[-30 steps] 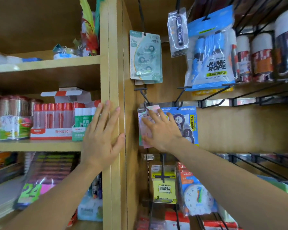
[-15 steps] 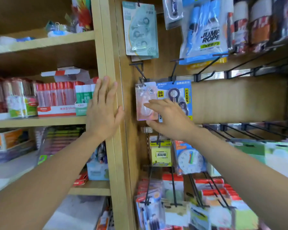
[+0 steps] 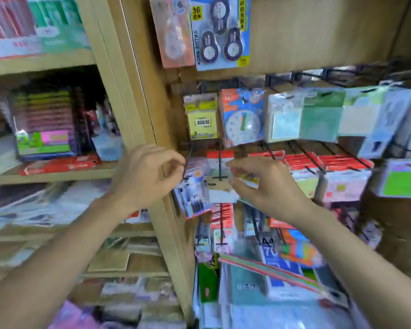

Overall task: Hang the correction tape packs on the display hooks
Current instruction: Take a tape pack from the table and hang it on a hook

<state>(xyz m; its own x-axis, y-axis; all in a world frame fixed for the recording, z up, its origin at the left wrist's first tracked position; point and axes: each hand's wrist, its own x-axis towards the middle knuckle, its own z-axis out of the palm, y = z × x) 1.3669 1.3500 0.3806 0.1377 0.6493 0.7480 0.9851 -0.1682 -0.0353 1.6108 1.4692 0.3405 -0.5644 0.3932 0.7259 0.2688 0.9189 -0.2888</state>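
we see the pink correction tape pack (image 3: 176,32) and the blue three-dispenser value pack (image 3: 220,32) hanging side by side high on the wooden panel (image 3: 318,32), while our left hand (image 3: 147,176) and right hand (image 3: 266,186) hover lower down, fingers loosely curled, gripping nothing we can make out.

blue correction tape pack (image 3: 220,32): "36", "VALUE PACK" | yellow sticky-note pack (image 3: 202,119): "超能贴" | paper pack (image 3: 278,264): "A4"

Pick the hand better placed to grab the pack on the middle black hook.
Right, likely. The right hand has its fingers spread at the edge of the pack; the left hand sits further off, in front of the wooden post.
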